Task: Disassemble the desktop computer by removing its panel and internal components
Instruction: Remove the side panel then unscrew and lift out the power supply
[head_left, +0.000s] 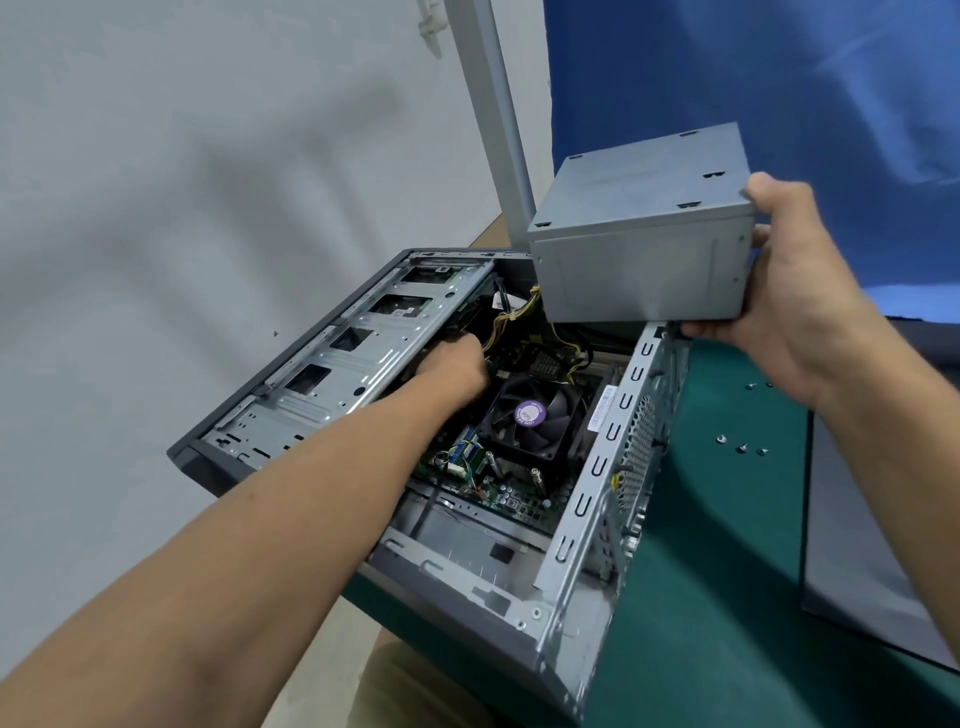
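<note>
Grey power supply (644, 228) in right hand (789, 291).

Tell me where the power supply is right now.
Head view, upper right: the power supply is held up by the right hand, above the far end of the open case, beyond the fan.

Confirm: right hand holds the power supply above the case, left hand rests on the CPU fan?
Wrong on the left hand: head view shows it in the cables beside the drive cage, not on the CPU fan. The right hand holds the power supply above the case.
</note>
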